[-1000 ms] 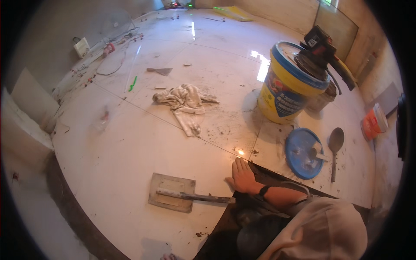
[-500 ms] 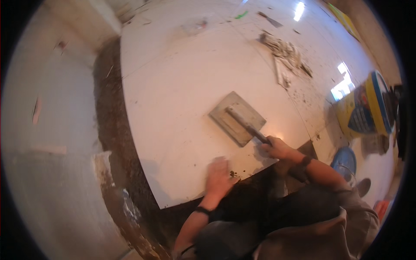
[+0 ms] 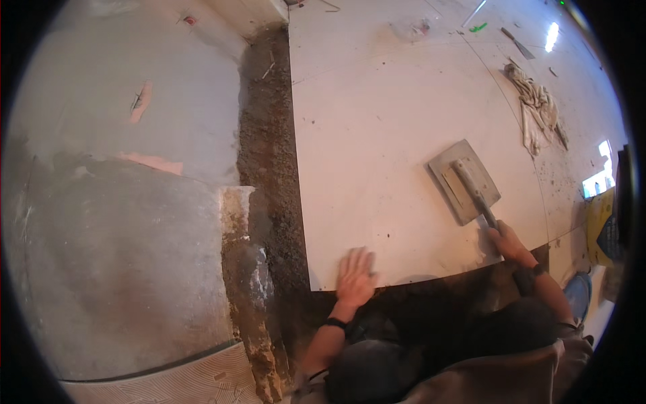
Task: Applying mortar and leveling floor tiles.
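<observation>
My left hand [image 3: 355,279] rests with fingers spread on a large white floor tile [image 3: 367,168], near its front edge. My right hand [image 3: 508,241] grips the handle of a flat square float tool [image 3: 463,180], whose pad lies on the tile toward its right side. Along the tile's left edge runs a strip of rough dark mortar [image 3: 269,128]; more dark bedding shows below the front edge, partly hidden by my knees.
A pale wall [image 3: 121,242] rises on the left. Beige rags [image 3: 538,111], a scraper [image 3: 521,44] and small debris lie at the back right. A yellow bucket [image 3: 599,229] and blue lid [image 3: 577,293] are at the right rim, partly hidden.
The view has swung left toward the wall. My right hand, earlier spread on the tile, has closed on the float's handle, and my left hand has come onto the tile's front part.
</observation>
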{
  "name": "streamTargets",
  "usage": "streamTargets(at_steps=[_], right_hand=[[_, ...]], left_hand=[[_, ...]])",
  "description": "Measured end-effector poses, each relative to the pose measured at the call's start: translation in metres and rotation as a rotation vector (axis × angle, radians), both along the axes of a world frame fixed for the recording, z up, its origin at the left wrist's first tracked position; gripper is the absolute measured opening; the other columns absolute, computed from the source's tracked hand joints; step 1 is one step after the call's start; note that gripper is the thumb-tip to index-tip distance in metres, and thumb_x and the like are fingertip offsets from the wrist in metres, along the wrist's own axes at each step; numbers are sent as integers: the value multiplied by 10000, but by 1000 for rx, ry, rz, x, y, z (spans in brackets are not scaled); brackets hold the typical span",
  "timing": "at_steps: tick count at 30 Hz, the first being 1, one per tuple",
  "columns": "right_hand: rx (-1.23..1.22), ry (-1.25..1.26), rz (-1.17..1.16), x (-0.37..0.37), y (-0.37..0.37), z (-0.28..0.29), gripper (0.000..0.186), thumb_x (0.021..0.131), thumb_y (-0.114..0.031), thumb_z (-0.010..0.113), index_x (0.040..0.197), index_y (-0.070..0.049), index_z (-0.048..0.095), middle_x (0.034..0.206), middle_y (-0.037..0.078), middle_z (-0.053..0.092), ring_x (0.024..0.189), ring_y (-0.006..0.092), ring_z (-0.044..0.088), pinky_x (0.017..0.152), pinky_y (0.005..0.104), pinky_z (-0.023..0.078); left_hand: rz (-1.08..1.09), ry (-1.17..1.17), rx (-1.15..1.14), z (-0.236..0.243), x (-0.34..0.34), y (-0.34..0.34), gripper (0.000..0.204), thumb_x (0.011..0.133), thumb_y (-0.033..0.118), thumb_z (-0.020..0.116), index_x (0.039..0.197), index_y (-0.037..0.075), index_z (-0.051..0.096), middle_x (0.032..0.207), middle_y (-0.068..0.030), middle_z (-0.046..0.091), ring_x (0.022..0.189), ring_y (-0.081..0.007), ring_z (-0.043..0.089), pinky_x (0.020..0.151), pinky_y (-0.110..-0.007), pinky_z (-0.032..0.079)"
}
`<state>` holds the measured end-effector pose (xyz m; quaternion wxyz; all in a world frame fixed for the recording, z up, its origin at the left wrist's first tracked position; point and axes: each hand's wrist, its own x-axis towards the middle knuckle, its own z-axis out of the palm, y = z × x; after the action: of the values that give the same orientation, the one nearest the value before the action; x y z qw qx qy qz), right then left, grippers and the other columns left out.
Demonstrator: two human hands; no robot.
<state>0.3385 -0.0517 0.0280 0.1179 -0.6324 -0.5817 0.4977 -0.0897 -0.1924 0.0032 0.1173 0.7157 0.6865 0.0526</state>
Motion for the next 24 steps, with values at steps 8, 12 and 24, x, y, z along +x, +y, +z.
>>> streamTargets(at_steps=[8,12,24], right_hand=[[56,-158,105,-1,-4,-11,327,930,-269,530,1112,-5,589,859,167,663,800,273,640,721,422,505],[-45,-329,148,-5,-5,-5,540,939,-502,478,1197,-31,537,1044,264,639,1001,418,609,872,484,468],[253,-580,-606,166,-189,22,244,910,-296,570,935,-62,636,939,192,650,879,405,612,744,482,484]], left_hand=[[744,355,131,30,-136,-84,578,914,296,557,1361,-54,451,1462,-238,388,1364,-401,332,1126,-530,236],[437,484,297,17,-106,-65,602,926,376,547,1372,-16,448,1377,-246,465,1308,-451,387,1072,-535,326],[-130,-150,-398,-10,-85,-15,490,901,404,572,1220,32,587,1134,-216,629,1050,-349,600,926,-492,445]])
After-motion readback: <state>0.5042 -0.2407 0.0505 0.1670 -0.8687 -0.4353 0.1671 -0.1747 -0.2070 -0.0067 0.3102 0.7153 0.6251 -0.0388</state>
